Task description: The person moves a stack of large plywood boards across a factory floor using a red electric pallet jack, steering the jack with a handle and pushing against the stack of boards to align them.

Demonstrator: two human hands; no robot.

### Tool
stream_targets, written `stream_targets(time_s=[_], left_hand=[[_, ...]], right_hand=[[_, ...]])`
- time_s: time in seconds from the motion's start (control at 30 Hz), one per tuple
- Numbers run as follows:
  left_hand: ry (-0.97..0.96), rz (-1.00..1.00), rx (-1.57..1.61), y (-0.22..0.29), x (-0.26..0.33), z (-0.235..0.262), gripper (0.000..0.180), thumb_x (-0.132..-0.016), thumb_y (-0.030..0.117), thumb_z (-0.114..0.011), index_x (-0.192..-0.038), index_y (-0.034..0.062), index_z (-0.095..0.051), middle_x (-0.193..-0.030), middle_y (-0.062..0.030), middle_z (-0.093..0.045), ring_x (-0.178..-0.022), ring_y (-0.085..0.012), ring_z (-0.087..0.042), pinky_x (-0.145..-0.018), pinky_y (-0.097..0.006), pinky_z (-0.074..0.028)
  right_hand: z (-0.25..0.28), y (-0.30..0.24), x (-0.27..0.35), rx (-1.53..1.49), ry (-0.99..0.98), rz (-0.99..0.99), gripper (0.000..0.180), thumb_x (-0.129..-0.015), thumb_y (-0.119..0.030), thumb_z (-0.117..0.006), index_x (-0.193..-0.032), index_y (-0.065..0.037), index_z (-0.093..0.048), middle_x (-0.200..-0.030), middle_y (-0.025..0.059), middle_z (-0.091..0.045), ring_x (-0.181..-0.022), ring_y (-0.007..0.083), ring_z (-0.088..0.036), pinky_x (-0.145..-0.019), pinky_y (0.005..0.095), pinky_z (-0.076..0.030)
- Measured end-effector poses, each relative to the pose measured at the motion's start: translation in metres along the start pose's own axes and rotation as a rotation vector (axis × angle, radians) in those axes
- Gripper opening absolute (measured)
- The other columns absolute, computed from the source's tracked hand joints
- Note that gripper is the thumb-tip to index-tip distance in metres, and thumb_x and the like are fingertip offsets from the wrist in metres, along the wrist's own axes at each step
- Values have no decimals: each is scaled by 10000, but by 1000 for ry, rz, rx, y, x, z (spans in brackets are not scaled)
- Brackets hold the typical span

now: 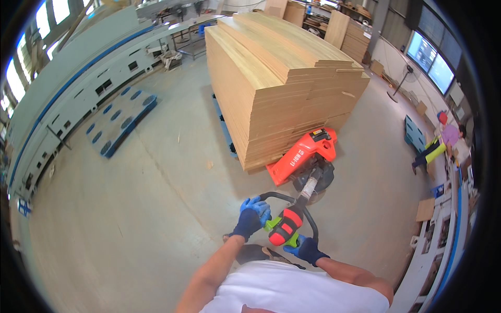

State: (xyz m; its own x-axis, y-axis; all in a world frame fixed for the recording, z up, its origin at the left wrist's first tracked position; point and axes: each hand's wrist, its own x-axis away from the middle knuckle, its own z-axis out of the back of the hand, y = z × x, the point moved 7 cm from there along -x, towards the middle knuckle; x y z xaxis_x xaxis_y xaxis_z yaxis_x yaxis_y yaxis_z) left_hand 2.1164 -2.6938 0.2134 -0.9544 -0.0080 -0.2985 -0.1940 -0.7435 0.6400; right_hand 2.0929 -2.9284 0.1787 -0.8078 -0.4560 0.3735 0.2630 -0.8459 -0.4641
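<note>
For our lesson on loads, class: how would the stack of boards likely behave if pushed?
The stack of boards is probably heavy, being tall and densely layered. Its top boards might slide, as no strap shows and their edges are uneven.

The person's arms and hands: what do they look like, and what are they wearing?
The left hand and right hand wear gloves with bright blue fingers and dark navy cuffs. The forearms show no sleeves; the shirt is white.
</note>
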Motion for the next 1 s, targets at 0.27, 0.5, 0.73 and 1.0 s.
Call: stream_targets(time_s=[0.27,0.5,0.73,1.0], left_hand=[[-103,-70,-60,3,-17,18,141,-808,225,-578,-864,132,-668,-941,-34,-671,-1050,-282,-555,-923,-493,-369],[-88,-140,-56,-5,-28,26,129,-807,228,-567,-784,138,-657,-852,-43,-671,-982,-298,-575,-890,-477,-389],[-121,-152,43,-29,-22,51,215,-821,229,-569,-970,106,-665,-1022,-67,-658,-1077,-343,-553,-907,-452,-400],[-34,-227,79,-78,13,95,327,-810,150,-580,-1126,75,-620,-1232,-159,-565,-1189,-365,-480,-954,-444,-406]], right_hand=[[3,-15,-4,-128,-74,-99,492,-712,-486,-723,-1008,-101,-641,-873,137,-678,-793,310,-651,-688,377,-496],[5,-27,-8,-124,72,-59,504,-703,-512,-723,-993,-107,-644,-876,147,-675,-817,317,-649,-690,392,-499],[-4,-61,-11,-118,81,-126,514,-706,-485,-735,-1059,-123,-638,-924,146,-676,-845,304,-651,-726,370,-501],[-30,-132,-11,-135,166,-123,530,-701,-545,-690,-968,-90,-634,-885,160,-666,-847,329,-638,-745,399,-485]])
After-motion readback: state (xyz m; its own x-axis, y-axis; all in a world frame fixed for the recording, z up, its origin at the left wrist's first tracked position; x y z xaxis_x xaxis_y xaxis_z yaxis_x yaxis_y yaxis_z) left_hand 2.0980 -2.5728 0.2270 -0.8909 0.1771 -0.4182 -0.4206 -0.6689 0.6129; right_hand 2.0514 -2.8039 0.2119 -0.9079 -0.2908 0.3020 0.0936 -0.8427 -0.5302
